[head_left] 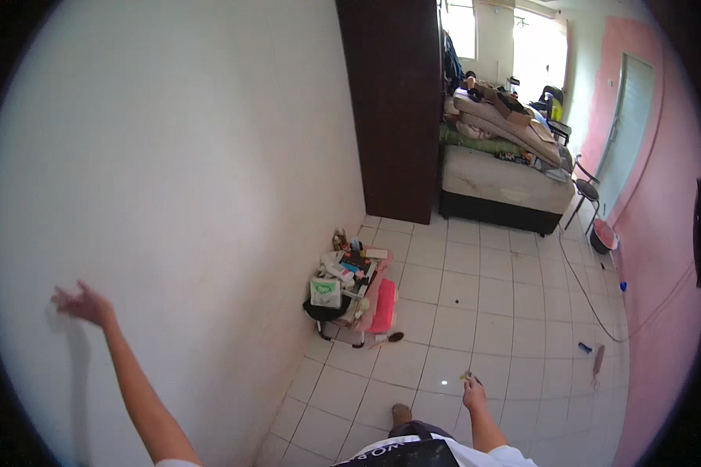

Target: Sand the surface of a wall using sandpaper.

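My left hand (87, 304) is stretched out to the far left, fingers spread, at the white wall (171, 194). Its shadow falls on the wall below it; whether the fingertips touch the wall I cannot tell. Low in front of my body, my right hand (473, 394) is closed around a small object (473, 378) with dark and yellowish parts, too small to name. Beneath it lies the white tiled floor (514, 405).
A small low table (364, 315) piled with bottles and packets stands by the wall. Beyond are a dark wardrobe (397, 117) and a heaped bed (506, 183). A chair (588, 189), a bucket (602, 237) and a cable (580, 284) lie rightward. A brush (396, 337) rests on the tiles.
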A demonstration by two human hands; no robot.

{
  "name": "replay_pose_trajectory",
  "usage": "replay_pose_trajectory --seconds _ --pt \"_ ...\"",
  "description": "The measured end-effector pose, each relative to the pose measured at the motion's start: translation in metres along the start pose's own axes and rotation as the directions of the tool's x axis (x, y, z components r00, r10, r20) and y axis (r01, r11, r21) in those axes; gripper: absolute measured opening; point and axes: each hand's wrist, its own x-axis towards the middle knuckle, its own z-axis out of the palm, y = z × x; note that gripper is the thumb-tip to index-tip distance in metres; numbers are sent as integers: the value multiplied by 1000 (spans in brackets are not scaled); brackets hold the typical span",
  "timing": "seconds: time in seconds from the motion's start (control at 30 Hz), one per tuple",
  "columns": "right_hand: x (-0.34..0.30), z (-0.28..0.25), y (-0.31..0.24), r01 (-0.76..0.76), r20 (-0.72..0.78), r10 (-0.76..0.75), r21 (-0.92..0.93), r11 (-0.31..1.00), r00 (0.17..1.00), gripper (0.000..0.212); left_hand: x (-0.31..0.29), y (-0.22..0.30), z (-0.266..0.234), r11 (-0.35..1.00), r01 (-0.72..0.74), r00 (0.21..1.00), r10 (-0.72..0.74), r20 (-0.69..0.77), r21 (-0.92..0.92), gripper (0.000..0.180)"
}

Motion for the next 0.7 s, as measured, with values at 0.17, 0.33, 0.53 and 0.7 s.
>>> replay_pose_trajectory --seconds 0.17,0.33,0.53,0.7 --pt "92 -45 -48 187 -6 -187 58 981 982 35 -34 150 61 979 47 930 28 366 -197 67" --pt "138 -56 2 -53 72 41 175 983 997 34 -58 235 116 945 -321 736 288 613 -59 69" --pt "152 -14 121 -191 161 244 -290 938 956 63 -96 315 169 933 -359 702 245 669 35 73" --pt "229 -14 85 -126 168 175 -269 955 970 53 -127 360 199 931 -339 820 222 528 134 71"
